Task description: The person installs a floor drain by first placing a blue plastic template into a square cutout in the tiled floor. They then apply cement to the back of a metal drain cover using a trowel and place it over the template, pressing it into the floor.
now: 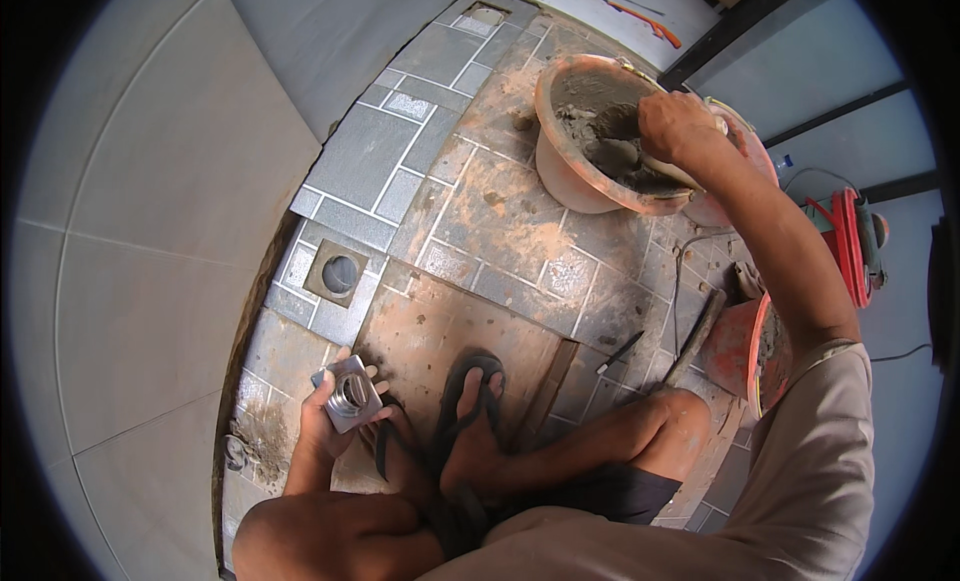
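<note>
In my left hand [318,409], low at the left, a square metal floor drain [350,393] with a round collar is gripped by its edges. The collar faces up. Beyond it, a square recess with a round drain hole [340,273] is set in the grey tiles. My right hand [684,128] is closed in a fist over the right side of a bucket of wet grey mortar [572,181]. A pale end shows beside the fist, but the rest of what it grips is hidden.
Behind my right arm stands another bucket [745,141]. A red bucket [735,351] with mortar sits by my right knee, near a dark cable [678,281]. A wooden strip [547,393] lies by my foot. Large grey wall panels [150,331] rise at the left.
</note>
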Motion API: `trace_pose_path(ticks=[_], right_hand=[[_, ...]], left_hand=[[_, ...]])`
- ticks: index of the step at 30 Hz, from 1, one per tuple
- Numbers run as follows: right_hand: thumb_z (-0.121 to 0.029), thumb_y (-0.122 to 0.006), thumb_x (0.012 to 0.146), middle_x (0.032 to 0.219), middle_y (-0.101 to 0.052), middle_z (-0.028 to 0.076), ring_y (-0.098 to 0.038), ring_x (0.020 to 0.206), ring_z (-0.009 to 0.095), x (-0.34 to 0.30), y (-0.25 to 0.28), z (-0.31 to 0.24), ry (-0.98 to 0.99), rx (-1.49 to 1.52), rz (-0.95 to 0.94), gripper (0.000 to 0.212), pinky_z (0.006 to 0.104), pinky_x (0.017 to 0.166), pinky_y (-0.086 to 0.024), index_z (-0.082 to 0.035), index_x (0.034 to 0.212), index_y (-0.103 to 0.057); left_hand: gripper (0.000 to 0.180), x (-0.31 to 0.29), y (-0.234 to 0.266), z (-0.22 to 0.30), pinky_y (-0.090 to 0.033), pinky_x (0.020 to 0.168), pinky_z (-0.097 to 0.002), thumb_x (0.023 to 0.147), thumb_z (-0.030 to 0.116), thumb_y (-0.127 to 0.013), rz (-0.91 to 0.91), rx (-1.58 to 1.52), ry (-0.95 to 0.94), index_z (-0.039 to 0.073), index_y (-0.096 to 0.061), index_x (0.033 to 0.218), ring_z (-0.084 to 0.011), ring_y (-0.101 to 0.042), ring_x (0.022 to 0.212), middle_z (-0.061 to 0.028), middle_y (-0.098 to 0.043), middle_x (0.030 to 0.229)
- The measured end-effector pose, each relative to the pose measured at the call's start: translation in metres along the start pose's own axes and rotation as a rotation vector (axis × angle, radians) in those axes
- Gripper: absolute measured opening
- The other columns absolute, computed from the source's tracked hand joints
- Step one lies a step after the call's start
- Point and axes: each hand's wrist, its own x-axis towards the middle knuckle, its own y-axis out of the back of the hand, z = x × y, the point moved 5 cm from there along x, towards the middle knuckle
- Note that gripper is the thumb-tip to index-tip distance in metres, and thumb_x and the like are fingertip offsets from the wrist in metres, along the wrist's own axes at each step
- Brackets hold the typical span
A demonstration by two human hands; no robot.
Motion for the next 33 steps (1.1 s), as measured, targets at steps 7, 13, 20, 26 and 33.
trace_pose_path(ticks=[7, 13, 20, 26, 33], right_hand=[[-0.015, -0.06, 0.097, 0.112, -0.081, 0.017, -0.079, 0.107, 0.032, 0.008, -0.012, -0.007, -0.053, 0.069, 0.155, 0.027, 0.0446, 0.094, -0.061, -0.007, 0.107, -0.084], [-0.016, -0.062, 0.095, 0.106, -0.082, 0.015, -0.079, 0.104, 0.032, 0.005, -0.007, -0.012, 0.051, -0.033, 0.169, 0.025, 0.042, 0.088, -0.062, -0.008, 0.104, -0.084], [-0.018, -0.063, 0.093, 0.107, -0.08, 0.021, -0.079, 0.102, 0.037, 0.005, 0.008, -0.002, 0.033, 0.037, 0.102, 0.025, 0.0469, 0.092, -0.061, -0.005, 0.1, -0.083], [-0.022, -0.069, 0.092, 0.111, -0.08, 0.022, -0.079, 0.106, 0.035, 0.031, -0.006, -0.019, 0.009, 0.046, -0.021, 0.028, 0.0487, 0.093, -0.062, -0.003, 0.107, -0.081], [-0.014, -0.063, 0.095, 0.119, -0.076, 0.024, -0.073, 0.116, 0.042, 0.027, -0.012, -0.033, 0.006, -0.038, 0.057, 0.029, 0.0516, 0.1, -0.059, 0.0, 0.118, -0.074]], left_hand=[[0.078, -0.003, 0.005, -0.004, -0.056, 0.097, -0.0738, 0.1, 0.06, -0.064, 0.039, 0.002, -0.016, 0.012, -0.045, 0.158, -0.0482, -0.062, 0.132, -0.0218, -0.06, 0.148], [0.078, 0.0, 0.028, -0.012, -0.057, 0.097, -0.0722, 0.101, 0.062, -0.062, 0.038, -0.019, -0.003, 0.014, -0.044, 0.16, -0.0511, -0.057, 0.137, -0.0225, -0.058, 0.15], [0.078, 0.001, 0.021, -0.01, -0.058, 0.096, -0.0718, 0.1, 0.062, -0.063, 0.063, 0.019, -0.006, 0.014, -0.045, 0.159, -0.0499, -0.058, 0.136, -0.0208, -0.06, 0.15], [0.071, -0.001, -0.006, 0.0, -0.06, 0.098, -0.0651, 0.105, 0.053, -0.06, -0.085, -0.084, 0.007, 0.012, -0.043, 0.16, -0.0451, -0.063, 0.132, -0.0217, -0.061, 0.148], [0.062, -0.006, 0.011, -0.006, -0.061, 0.097, -0.062, 0.109, 0.047, -0.055, 0.051, -0.091, 0.042, 0.019, -0.043, 0.163, -0.0396, -0.066, 0.129, -0.0202, -0.063, 0.146]])
